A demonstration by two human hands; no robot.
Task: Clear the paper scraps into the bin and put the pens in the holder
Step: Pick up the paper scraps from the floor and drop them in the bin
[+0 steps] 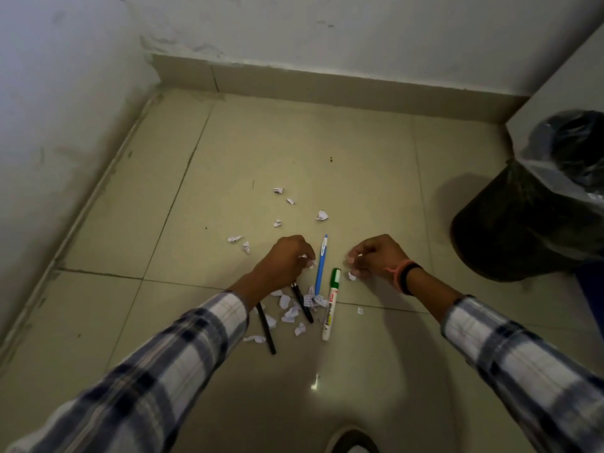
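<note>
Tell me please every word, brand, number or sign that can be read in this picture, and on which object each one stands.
"Whiteboard": printed along the white barrel of the green-capped marker on the floor.
Small red brand mark above it on the same barrel: too small to read.
Blue pen: a mark near its white top, too blurred to read.
Paper scraps: faint printed lines, not readable.
Black pens, bin: no text visible.
</note>
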